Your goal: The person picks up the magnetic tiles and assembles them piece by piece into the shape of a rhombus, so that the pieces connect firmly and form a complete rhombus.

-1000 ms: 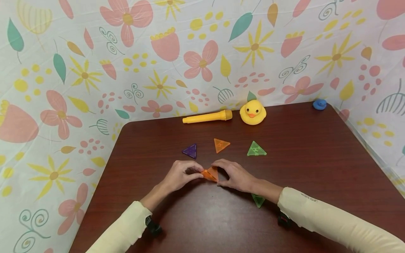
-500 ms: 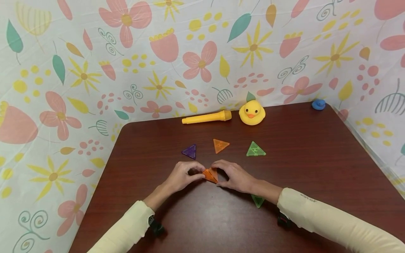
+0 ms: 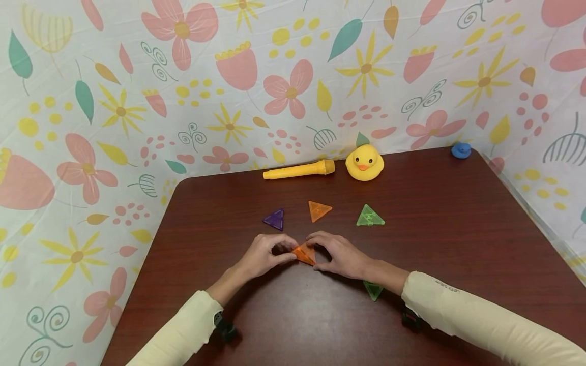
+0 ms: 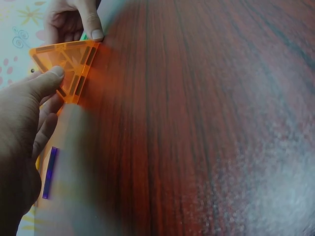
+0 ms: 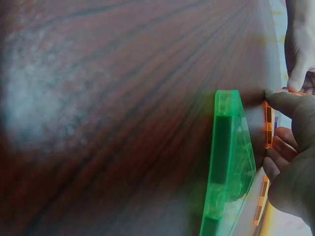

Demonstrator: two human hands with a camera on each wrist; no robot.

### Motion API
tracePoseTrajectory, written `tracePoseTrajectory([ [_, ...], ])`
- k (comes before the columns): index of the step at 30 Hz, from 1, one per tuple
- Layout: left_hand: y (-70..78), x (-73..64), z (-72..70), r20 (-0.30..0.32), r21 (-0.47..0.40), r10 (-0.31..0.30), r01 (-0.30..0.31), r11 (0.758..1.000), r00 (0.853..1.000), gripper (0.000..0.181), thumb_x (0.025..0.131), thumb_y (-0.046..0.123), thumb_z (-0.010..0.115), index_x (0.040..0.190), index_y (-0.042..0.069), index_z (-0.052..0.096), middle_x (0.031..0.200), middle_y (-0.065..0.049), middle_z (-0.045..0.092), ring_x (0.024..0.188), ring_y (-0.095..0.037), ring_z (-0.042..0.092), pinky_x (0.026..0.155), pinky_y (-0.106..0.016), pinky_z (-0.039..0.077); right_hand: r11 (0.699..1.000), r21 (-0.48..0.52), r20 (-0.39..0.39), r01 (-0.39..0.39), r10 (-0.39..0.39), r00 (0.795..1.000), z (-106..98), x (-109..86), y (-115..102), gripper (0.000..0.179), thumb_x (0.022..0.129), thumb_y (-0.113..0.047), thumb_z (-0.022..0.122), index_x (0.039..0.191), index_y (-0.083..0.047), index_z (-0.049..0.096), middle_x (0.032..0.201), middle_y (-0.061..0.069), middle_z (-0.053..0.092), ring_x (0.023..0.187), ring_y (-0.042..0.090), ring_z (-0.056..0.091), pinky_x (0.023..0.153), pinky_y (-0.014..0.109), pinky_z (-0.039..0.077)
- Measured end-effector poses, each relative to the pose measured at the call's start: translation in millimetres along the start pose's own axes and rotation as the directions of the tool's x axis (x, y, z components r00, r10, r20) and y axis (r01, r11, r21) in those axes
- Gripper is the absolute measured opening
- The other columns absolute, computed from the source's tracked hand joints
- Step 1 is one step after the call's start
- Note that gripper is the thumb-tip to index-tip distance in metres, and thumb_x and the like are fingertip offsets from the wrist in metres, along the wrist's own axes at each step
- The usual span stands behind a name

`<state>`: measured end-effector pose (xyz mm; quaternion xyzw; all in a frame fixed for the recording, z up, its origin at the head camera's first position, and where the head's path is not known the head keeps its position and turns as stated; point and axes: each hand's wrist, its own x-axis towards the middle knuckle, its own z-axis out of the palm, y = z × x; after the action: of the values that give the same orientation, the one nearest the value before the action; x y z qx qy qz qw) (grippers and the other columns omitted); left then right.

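In the head view, two see-through orange triangular magnetic tiles [image 3: 304, 255] stand tilted together between the hands, near the middle of the table. My left hand [image 3: 264, 255] pinches the nearer tile at its left corner. Its thumb lies on the tile face [image 4: 74, 73] in the left wrist view, with fingers behind. My right hand [image 3: 342, 256] grips the tile behind at its right side, thumb at the lower corner and fingertips at the top. Part of that tile is hidden by the nearer one. A green triangular tile [image 5: 229, 162] lies under the right forearm.
Beyond the hands lie a purple triangular tile [image 3: 274, 219], another orange tile [image 3: 319, 210] and a light green one [image 3: 370, 216]. Along the table's [image 3: 220, 198] back edge are a yellow toy microphone [image 3: 299, 169], a yellow rubber duck [image 3: 364, 162] and a small blue duck [image 3: 461, 151].
My left hand has shifted slightly right, and the nearer orange tile has changed its tilt against the other. My right hand stays almost still.
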<state>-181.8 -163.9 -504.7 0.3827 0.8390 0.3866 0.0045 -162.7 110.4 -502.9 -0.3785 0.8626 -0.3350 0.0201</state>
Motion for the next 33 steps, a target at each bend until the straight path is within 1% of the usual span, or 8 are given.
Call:
tracePoseTrajectory([
  [5,0.7,-1.1,-0.6,0.015,0.002,-0.021,0.021,1.0,1.0,0.021,0.095,0.02,0.083,0.115,0.023,0.077,0.103,0.012,0.076,0.091,-0.003,0.07,0.078,-0.029,0.059,1.0,0.001,-0.005,0.0,0.0,1.0,1,-0.6,1,0.055,0.088,-0.014,0.09,0.135,-0.001,0.066,0.14,0.015,0.063,0.125,0.029,0.065,0.101,0.048,0.055],
  [7,1.2,-1.4,-1.4,0.017,-0.002,-0.018,0.018,1.0,1.0,0.021,0.095,0.02,0.083,0.115,0.023,0.077,0.104,0.012,0.076,0.092,-0.003,0.07,0.078,-0.028,0.059,1.0,0.0,-0.006,0.0,0.0,1.0,1,-0.8,1,0.055,0.088,-0.014,0.09,0.135,-0.001,0.066,0.14,0.015,0.063,0.125,0.03,0.065,0.101,0.048,0.055],
  [11,1.4,-1.3,-5.0,0.009,-0.012,-0.001,0.001,1.0,1.0,0.022,0.095,0.018,0.084,0.115,0.021,0.077,0.104,0.011,0.077,0.092,-0.003,0.071,0.078,-0.029,0.06,1.0,0.002,-0.008,-0.002,0.002,1.0,1,-1.3,1,0.056,0.088,-0.014,0.09,0.136,0.0,0.065,0.14,0.015,0.063,0.125,0.03,0.065,0.101,0.048,0.055],
  [15,0.1,-0.1,-11.1,-0.008,-0.003,-0.006,0.006,1.0,1.0,0.022,0.094,0.017,0.085,0.114,0.019,0.077,0.104,0.011,0.077,0.093,-0.004,0.072,0.079,-0.03,0.06,1.0,0.008,-0.008,-0.007,0.008,1.0,1,-1.6,1,0.057,0.088,-0.014,0.09,0.137,0.0,0.064,0.139,0.015,0.063,0.126,0.029,0.064,0.103,0.049,0.054],
  [22,-4.6,6.1,-28.6,-0.06,0.028,-0.07,0.071,0.997,0.996,0.022,0.093,0.02,0.086,0.114,0.019,0.078,0.103,0.012,0.077,0.094,-0.003,0.072,0.079,-0.03,0.06,1.0,0.019,-0.003,-0.014,0.014,1.0,1,-1.8,1,0.059,0.088,-0.014,0.09,0.138,0.0,0.062,0.138,0.013,0.064,0.127,0.028,0.063,0.104,0.049,0.053],
  [25,-10.2,11.2,-37.5,-0.088,0.029,-0.095,0.097,0.995,0.992,0.022,0.093,0.019,0.085,0.113,0.017,0.078,0.104,0.009,0.078,0.094,-0.005,0.072,0.078,-0.032,0.06,1.0,0.02,-0.001,-0.016,0.016,1.0,1,-1.8,1,0.059,0.088,-0.014,0.09,0.138,-0.001,0.062,0.138,0.012,0.064,0.127,0.028,0.063,0.104,0.049,0.053],
  [29,-21.7,19.6,-48.0,-0.118,0.054,-0.141,0.148,0.987,0.983,0.025,0.093,0.019,0.085,0.116,0.015,0.078,0.108,0.002,0.079,0.096,-0.015,0.073,0.081,-0.038,0.061,1.0,0.02,0.001,-0.018,0.018,1.0,1,-1.2,2,0.059,0.088,-0.014,0.09,0.139,-0.001,0.062,0.138,0.012,0.064,0.127,0.027,0.063,0.104,0.048,0.053],
  [33,-38.7,26.1,-55.0,-0.128,0.108,-0.208,0.223,0.969,0.97,0.034,0.093,0.023,0.085,0.124,0.013,0.075,0.114,-0.003,0.077,0.103,-0.021,0.071,0.087,-0.041,0.059,1.0,0.014,0.001,-0.02,0.02,1.0,1,-0.4,2,0.059,0.088,-0.015,0.09,0.139,-0.002,0.062,0.138,0.012,0.064,0.127,0.027,0.063,0.104,0.048,0.053],
])
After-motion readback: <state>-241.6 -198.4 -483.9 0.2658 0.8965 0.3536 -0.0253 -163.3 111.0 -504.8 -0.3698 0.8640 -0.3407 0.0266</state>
